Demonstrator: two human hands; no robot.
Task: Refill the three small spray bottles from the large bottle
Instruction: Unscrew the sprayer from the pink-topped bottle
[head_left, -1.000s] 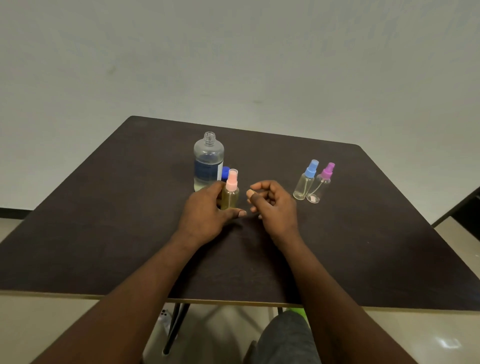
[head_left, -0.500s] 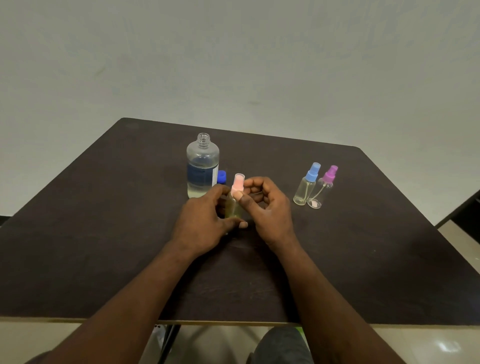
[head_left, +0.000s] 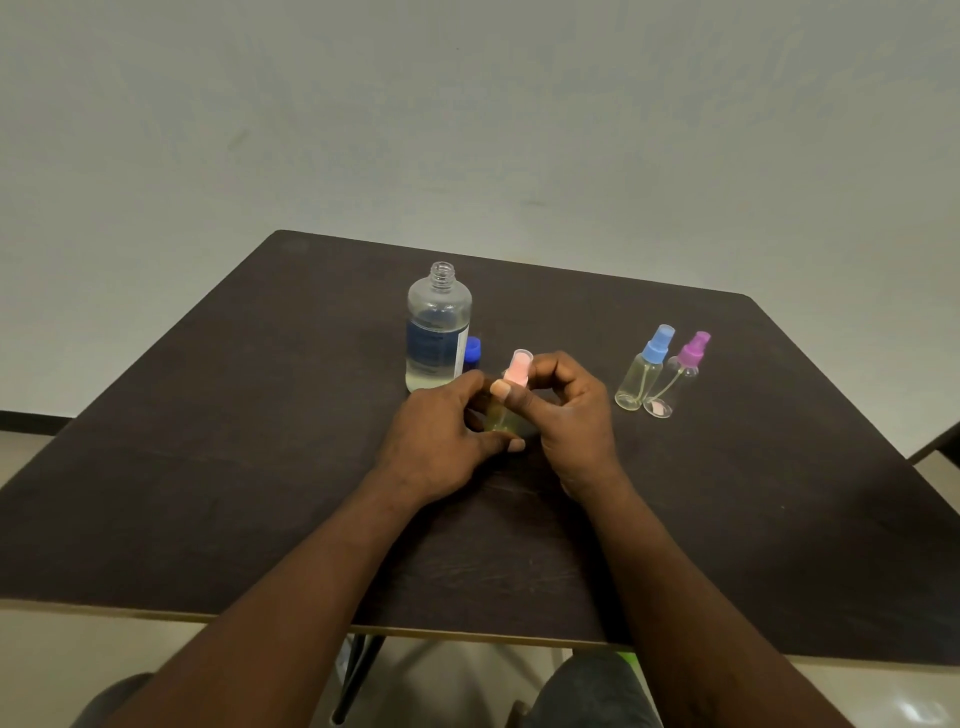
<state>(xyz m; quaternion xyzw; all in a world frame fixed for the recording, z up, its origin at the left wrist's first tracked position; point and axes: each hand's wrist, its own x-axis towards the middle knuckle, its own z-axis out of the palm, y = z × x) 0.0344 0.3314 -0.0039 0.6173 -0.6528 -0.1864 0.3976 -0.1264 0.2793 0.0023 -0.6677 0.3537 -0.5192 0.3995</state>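
Note:
A small spray bottle with a pink top (head_left: 518, 369) stands on the dark table (head_left: 260, 441), holding yellowish liquid. My left hand (head_left: 441, 441) grips its body. My right hand (head_left: 566, 410) pinches the pink top between thumb and fingers. Behind them stands the large clear bottle (head_left: 438, 327), uncapped and partly filled, with its blue cap (head_left: 472, 351) on the table beside it. To the right stand two small bottles, one with a blue top (head_left: 644, 371) and one with a purple top (head_left: 675, 376), close together and looking empty.
The table's front edge (head_left: 467, 631) lies near my lap. A plain wall rises behind the table. A dark piece of furniture (head_left: 935, 441) shows at the right border.
My right hand moved left from beside the pink-topped bottle and took hold of its top. My left hand kept its grip on the bottle's body.

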